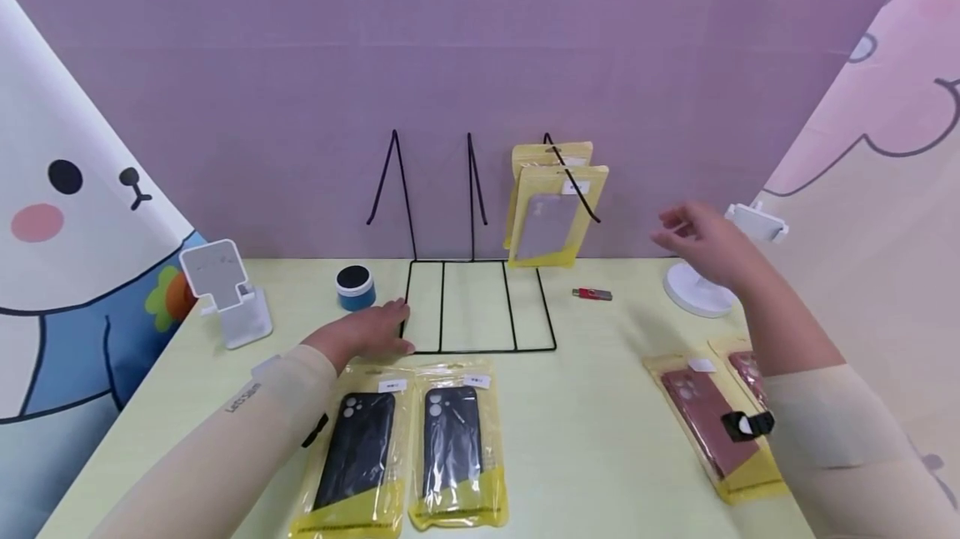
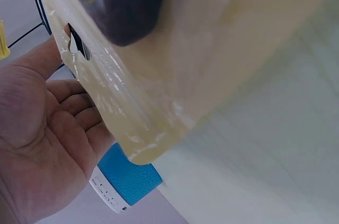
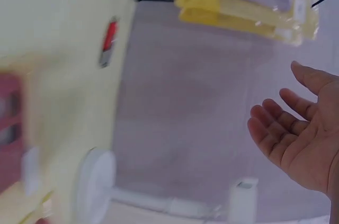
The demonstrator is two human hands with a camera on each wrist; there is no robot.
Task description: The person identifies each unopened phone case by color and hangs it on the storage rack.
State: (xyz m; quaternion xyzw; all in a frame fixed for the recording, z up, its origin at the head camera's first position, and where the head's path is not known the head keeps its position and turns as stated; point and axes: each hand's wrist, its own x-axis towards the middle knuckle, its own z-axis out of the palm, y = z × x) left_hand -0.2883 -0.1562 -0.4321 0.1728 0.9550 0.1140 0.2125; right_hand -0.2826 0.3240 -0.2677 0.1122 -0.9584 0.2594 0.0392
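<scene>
Resting at rack (image 1: 480, 351), L hand (image 1: 369, 332) grip loose; R hand (image 1: 707, 246) grip slack, midair; pouch label (image 1: 392, 386) txt illegible.

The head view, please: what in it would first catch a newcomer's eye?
Probably the black wire rack at the centre, with yellow phone-case packets hanging on its right side. The left hand rests at the rack's left edge, and the right hand is raised near the white stand on the right.
</scene>
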